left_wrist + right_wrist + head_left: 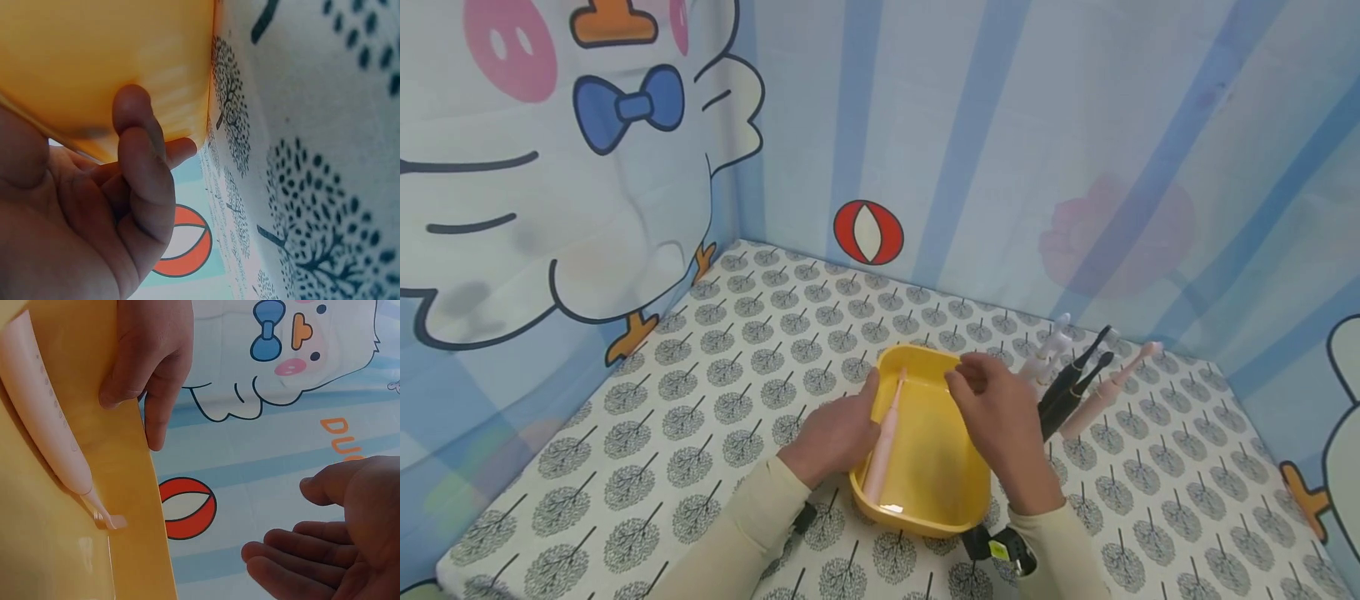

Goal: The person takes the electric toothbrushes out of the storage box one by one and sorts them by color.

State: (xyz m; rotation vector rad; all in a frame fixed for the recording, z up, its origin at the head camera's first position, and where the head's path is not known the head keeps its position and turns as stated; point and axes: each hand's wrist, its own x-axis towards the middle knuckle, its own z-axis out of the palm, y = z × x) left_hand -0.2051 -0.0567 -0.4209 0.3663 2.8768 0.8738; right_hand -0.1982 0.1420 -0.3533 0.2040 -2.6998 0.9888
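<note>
A yellow plastic basin (pixel 928 450) stands over the tablecloth in the middle of the head view. Inside it, along the left side, lies a pink electric toothbrush (pixel 883 446) with its brush head toward the far end. My left hand (pixel 835 437) grips the basin's left rim, thumb inside and fingers against the outer wall, as the left wrist view shows. Beside the right rim is my right hand (pixel 1000 417). The right wrist view shows its fingers (pixel 306 562) loosely extended, apart from the rim and holding nothing.
To the right of the basin stand two black electric toothbrushes (pixel 1067 387), a pink one (pixel 1097 404) and whitish ones (pixel 1047 354), partly hidden by my right hand. A tree-print tablecloth (pixel 700 400) covers the table. Cartoon-printed curtains (pixel 910 125) enclose its back and sides.
</note>
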